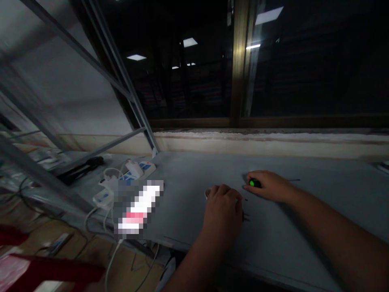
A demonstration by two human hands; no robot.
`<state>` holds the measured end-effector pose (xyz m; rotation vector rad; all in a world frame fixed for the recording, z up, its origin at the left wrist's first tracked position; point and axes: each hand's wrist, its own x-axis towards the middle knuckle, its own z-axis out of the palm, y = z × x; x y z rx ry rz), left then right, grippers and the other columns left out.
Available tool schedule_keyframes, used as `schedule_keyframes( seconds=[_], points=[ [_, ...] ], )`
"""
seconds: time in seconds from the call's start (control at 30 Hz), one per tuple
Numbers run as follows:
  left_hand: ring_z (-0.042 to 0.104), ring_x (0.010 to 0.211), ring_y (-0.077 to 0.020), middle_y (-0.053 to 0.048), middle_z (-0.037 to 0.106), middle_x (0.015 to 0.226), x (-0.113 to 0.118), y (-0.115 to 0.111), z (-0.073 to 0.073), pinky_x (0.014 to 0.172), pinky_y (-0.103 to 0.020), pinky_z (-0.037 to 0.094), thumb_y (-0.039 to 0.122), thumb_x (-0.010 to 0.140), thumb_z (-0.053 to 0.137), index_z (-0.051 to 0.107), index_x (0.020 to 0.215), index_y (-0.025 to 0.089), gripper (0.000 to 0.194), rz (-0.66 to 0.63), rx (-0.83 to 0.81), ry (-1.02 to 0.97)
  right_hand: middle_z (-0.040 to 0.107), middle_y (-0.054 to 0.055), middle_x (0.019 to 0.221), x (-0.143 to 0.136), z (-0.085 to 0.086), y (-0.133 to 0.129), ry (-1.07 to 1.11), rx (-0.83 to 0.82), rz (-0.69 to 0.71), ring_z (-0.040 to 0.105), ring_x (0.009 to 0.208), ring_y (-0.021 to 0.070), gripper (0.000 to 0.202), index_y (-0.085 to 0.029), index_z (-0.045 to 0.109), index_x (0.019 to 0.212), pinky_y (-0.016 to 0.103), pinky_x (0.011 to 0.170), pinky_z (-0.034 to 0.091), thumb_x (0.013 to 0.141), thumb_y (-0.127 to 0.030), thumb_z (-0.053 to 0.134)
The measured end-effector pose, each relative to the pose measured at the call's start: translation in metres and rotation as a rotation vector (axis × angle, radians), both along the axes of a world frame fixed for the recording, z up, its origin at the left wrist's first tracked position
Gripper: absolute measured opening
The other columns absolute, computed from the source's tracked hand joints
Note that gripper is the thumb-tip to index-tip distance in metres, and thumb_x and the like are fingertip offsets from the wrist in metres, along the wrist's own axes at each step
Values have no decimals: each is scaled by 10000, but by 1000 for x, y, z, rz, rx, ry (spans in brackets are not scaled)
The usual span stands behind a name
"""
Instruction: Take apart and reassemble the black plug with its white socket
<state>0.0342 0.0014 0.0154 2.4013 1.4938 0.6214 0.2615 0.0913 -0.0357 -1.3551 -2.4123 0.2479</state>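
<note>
On the grey table (182, 194), my left hand (223, 207) is curled over an object whose pale rounded end (207, 194) shows at the fingers' left side. Two thin dark prongs (246, 217) stick out to the right from under that hand; most of what it covers is hidden. Farther back and to the right, my right hand (267, 185) is closed around a black object with a bright green end (253, 183). A tiny dark piece (246, 199) lies on the table between the hands.
White power strips (146, 167) with plugs and cables lie at left, beside a pixelated bright device (141, 207). A metal frame (133, 97) rises at the left. Behind the table runs a window sill (258, 144). A thin dark item (294, 179) lies behind my right forearm.
</note>
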Motion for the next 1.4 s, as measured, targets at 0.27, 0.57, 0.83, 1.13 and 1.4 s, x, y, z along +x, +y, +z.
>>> schedule_keyframes(
  seconds=[0.27,0.57,0.83,1.13,1.4],
  points=[
    [625,1152,-282,-106,736,1168,-18,-8,5,1063,-453,456,217,859,678,739,1142,189,290,-164,-83,-57,659,50,976,-2,-1,5,-37,37,-22,629,896,186,341,-158,660,1000,377,850,533,989,-498,632],
    [654,1121,-238,-113,676,1229,-20,-17,-14,997,-416,545,198,864,647,687,1157,193,296,-91,-206,-481,649,68,1052,1,15,-1,106,119,-83,608,1043,234,306,-154,661,981,451,966,489,943,-455,694],
    [745,1003,-250,-114,760,1063,-4,-17,-47,910,-393,586,524,798,807,632,1060,166,477,-65,-453,-1053,663,87,1096,-15,45,-102,407,113,-133,648,902,214,282,-224,621,1169,345,750,546,1011,-450,562],
    [732,1038,-274,-114,799,1058,-1,-19,-47,986,-391,539,418,730,894,778,994,163,385,-146,-530,-1115,698,108,1231,-53,-21,-146,882,-179,-180,702,1060,245,350,-238,638,1285,407,967,568,950,-336,667],
    [759,906,-268,-100,814,943,0,-12,-66,842,-358,564,382,718,872,801,922,165,306,-206,-560,-1088,697,143,1277,-53,-33,-140,1030,-393,-103,704,1117,269,350,-209,651,1198,411,1022,545,931,-427,713]
  ],
)
